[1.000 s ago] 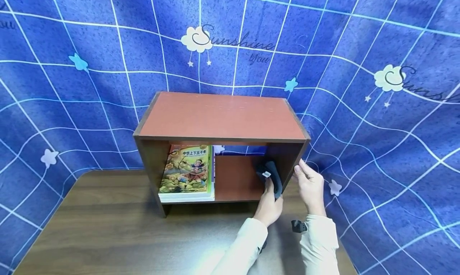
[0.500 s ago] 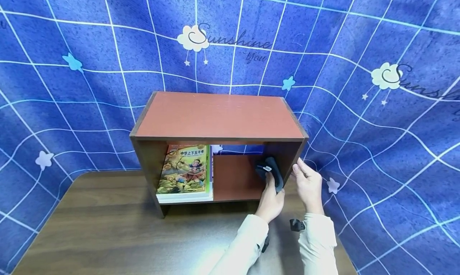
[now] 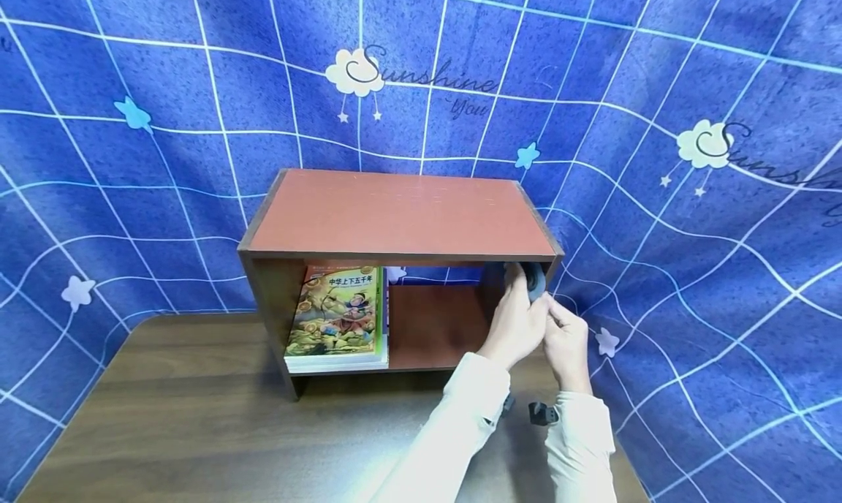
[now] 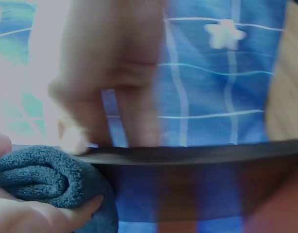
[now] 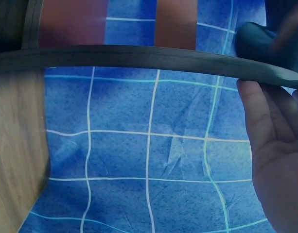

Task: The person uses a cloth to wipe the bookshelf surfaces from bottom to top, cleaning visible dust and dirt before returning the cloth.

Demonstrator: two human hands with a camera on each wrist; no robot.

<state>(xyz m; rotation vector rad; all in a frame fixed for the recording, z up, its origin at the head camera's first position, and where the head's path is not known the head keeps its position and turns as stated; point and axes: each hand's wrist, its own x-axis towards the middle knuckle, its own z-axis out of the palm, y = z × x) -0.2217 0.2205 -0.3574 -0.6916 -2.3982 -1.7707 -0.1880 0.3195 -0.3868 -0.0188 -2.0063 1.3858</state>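
A folded dark teal terry towel (image 3: 536, 282) is in my left hand (image 3: 516, 320), at the upper front of the right side panel inside a small shelf unit (image 3: 401, 214). In the left wrist view, the thumb and fingers hold the towel's rolled fold against the panel's edge. My right hand (image 3: 567, 342) is outside that same panel. Its fairly straight fingers (image 5: 255, 104) touch the panel's outer side near the front edge (image 5: 139, 56) in the right wrist view. Part of the towel is hidden behind my left fingers.
Stacked books (image 3: 338, 316), the top one with a colourful illustrated cover, lie in the left part of the shelf unit. The unit stands on a wooden table (image 3: 184, 408). A blue patterned curtain (image 3: 197, 123) hangs behind and to the right.
My left hand has moved the towel up and to the right, from low on the inner right panel to its upper front corner. The right hand stays at the panel's outside.
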